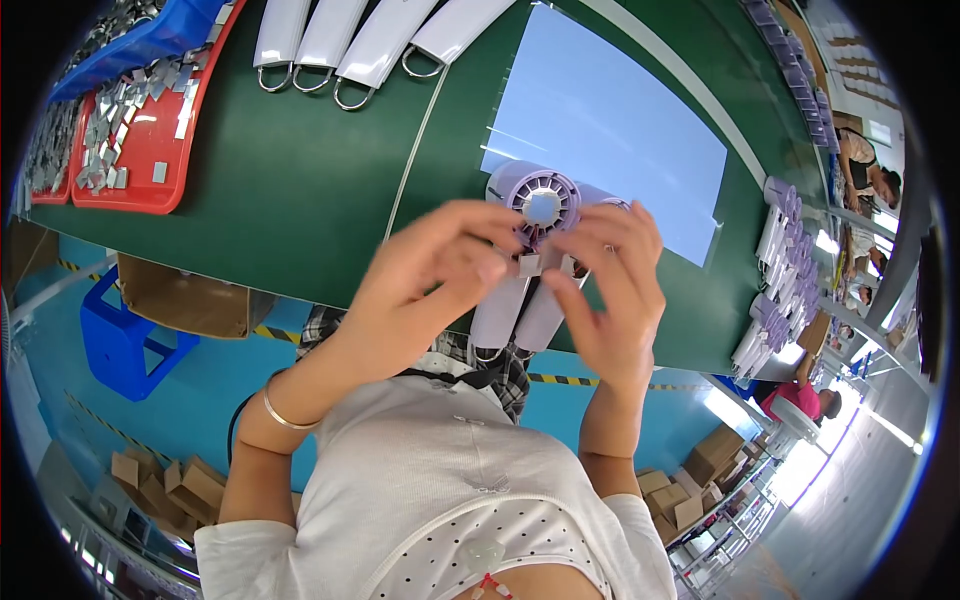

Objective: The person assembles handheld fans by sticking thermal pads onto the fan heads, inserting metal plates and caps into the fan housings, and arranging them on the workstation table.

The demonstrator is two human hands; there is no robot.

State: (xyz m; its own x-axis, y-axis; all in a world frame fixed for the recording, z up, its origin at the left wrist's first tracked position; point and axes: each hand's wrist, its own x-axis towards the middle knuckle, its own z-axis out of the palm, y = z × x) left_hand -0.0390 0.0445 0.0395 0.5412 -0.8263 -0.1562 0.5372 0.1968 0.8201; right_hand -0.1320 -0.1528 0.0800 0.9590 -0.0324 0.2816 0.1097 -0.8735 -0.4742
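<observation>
Two lavender handheld fans lie side by side at the table's near edge, handles toward me. The left fan [498, 318] has a round head with a ring of vents and a pale centre. The right fan [541, 318] is partly hidden under my right hand. A small silver-grey square piece [530, 265] shows below the left fan's head, between my hands. My left hand [440, 265] is beside that head, fingers bent, thumb apart from them. My right hand [615, 285] hovers over the right fan, fingers spread, thumb and forefinger apart near the piece. Slight blur hides exact fingertip contact.
On the green table [290, 190] are a pale blue sheet [610, 130], several white-lavender handles with metal loops [375, 45] at the back, and a red tray [150, 150] of silver pieces beside a blue bin [150, 45]. More fans [775, 260] stand at the right edge.
</observation>
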